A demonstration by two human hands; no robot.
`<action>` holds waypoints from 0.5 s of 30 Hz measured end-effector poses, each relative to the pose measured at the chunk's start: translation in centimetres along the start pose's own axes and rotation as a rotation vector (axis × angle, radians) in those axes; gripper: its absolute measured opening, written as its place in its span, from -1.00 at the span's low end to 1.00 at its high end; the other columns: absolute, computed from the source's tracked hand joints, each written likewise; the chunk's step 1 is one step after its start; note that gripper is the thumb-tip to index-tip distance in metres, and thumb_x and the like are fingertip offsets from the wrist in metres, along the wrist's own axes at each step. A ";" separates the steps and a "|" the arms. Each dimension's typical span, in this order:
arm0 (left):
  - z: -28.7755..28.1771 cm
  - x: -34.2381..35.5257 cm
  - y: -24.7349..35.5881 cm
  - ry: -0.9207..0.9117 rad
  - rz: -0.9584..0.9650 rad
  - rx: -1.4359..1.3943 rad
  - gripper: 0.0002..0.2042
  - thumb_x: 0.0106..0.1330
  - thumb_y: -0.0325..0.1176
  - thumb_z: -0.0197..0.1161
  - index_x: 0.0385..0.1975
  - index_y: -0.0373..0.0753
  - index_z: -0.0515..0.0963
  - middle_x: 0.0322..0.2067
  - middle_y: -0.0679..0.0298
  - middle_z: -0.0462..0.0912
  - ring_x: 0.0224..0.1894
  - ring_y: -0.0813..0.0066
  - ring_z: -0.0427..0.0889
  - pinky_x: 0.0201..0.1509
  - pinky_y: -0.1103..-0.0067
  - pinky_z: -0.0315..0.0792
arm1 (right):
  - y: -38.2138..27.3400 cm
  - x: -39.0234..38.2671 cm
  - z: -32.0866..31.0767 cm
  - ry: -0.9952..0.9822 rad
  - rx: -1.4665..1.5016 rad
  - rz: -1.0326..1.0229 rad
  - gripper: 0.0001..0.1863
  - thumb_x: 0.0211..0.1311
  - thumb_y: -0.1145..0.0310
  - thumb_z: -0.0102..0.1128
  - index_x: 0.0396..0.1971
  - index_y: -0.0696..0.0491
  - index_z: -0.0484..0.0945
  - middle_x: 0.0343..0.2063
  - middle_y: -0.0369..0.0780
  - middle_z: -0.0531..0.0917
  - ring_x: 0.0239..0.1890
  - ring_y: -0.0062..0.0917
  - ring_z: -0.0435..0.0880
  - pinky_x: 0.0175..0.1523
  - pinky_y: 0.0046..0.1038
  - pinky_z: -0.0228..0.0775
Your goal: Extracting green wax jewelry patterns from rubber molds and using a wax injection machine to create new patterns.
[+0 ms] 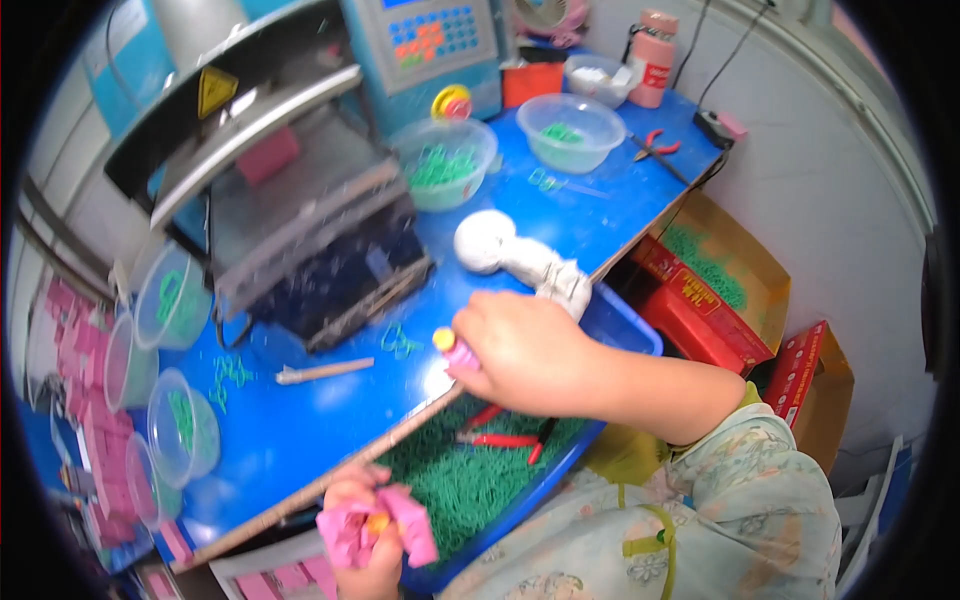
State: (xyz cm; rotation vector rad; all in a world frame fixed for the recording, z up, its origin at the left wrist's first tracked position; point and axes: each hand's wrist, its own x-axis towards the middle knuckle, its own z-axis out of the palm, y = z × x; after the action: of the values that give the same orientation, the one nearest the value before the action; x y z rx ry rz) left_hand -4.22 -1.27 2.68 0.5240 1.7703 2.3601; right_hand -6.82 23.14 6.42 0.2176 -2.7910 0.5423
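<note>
Low at the front, my left hand (365, 570) is closed around a folded pink piece (345, 540) with an orange-yellow bit showing in its middle. My right hand (530, 350) reaches over the table's front edge, closed on a small pink object with a yellow tip (445, 340); most of that object is hidden by the fingers. Below it, a blue tub (575, 465) holds a heap of green strands (460, 500), and red-handled cutters (500, 440) lie on the heap. Just beyond my right hand rests a white wrapped shape with a round head (485, 242).
A machine with a dark chamber (310, 220) and a keypad (430, 35) stands on the blue table (310, 420). Clear bowls (570, 150) with green pieces surround it. Red-handled pliers (655, 147) lie at the back right. Pink blocks (100, 400) line the left; open cartons (740, 260) sit right.
</note>
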 end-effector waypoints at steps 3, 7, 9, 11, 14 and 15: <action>1.3 0.7 -0.8 -0.110 -0.104 -0.105 -0.68 -0.08 -0.69 0.03 -0.29 -0.21 0.31 -0.24 0.17 0.29 -0.11 0.25 0.40 -0.01 0.36 0.33 | 1.2 -0.5 1.1 0.071 0.047 0.020 -0.80 -0.04 0.32 0.19 -0.48 0.11 0.42 -0.52 -0.15 0.50 -0.41 -0.24 0.51 -0.31 -0.28 0.36; 2.0 0.0 -0.7 -0.073 -0.212 -0.179 -0.67 -0.04 -0.70 0.06 -0.26 -0.22 0.27 -0.27 0.21 0.31 -0.15 0.32 0.43 -0.02 0.40 0.36 | 0.8 0.0 1.2 0.069 0.216 0.071 -0.84 -0.06 0.39 0.18 -0.50 0.11 0.43 -0.61 -0.21 0.47 -0.48 -0.34 0.49 -0.39 -0.35 0.32; 2.3 -0.5 -0.7 -0.062 -0.254 -0.198 -0.67 -0.03 -0.70 0.07 -0.26 -0.23 0.26 -0.28 0.22 0.32 -0.16 0.34 0.43 -0.02 0.42 0.37 | 0.8 0.0 1.7 0.066 0.205 0.045 -0.84 -0.04 0.37 0.19 -0.50 0.12 0.44 -0.62 -0.21 0.46 -0.51 -0.36 0.48 -0.41 -0.37 0.31; 2.2 -1.0 -1.0 -0.116 -0.224 -0.174 -0.70 0.00 -0.69 0.07 -0.28 -0.23 0.26 -0.30 0.23 0.32 -0.18 0.36 0.44 -0.04 0.43 0.39 | 0.4 -0.3 1.5 0.065 0.186 0.023 -0.83 -0.03 0.36 0.20 -0.51 0.12 0.44 -0.63 -0.20 0.46 -0.54 -0.37 0.47 -0.43 -0.39 0.30; 2.1 -1.5 -1.4 -0.159 -0.156 -0.181 -0.70 -0.01 -0.66 0.11 -0.29 -0.23 0.27 -0.30 0.23 0.34 -0.19 0.38 0.44 -0.05 0.46 0.39 | -1.2 -1.6 1.1 -0.183 0.746 0.062 -0.83 0.13 0.35 0.16 -0.48 0.13 0.43 -0.57 -0.32 0.51 -0.54 -0.67 0.46 -0.46 -0.54 0.30; 1.9 -1.6 -1.5 -0.195 -0.106 -0.204 -0.69 -0.02 -0.64 0.13 -0.27 -0.24 0.27 -0.28 0.22 0.36 -0.18 0.39 0.44 -0.05 0.48 0.38 | -2.1 -2.6 0.9 -0.262 1.096 -0.010 -0.87 0.15 0.41 0.13 -0.42 0.13 0.42 -0.47 -0.32 0.53 -0.40 -0.73 0.48 -0.34 -0.60 0.34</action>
State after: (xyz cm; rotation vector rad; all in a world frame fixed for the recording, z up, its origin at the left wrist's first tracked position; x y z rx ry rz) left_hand -2.17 0.42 1.39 0.5916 1.4206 2.2952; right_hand -4.16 21.10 5.58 0.5374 -2.3759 2.0979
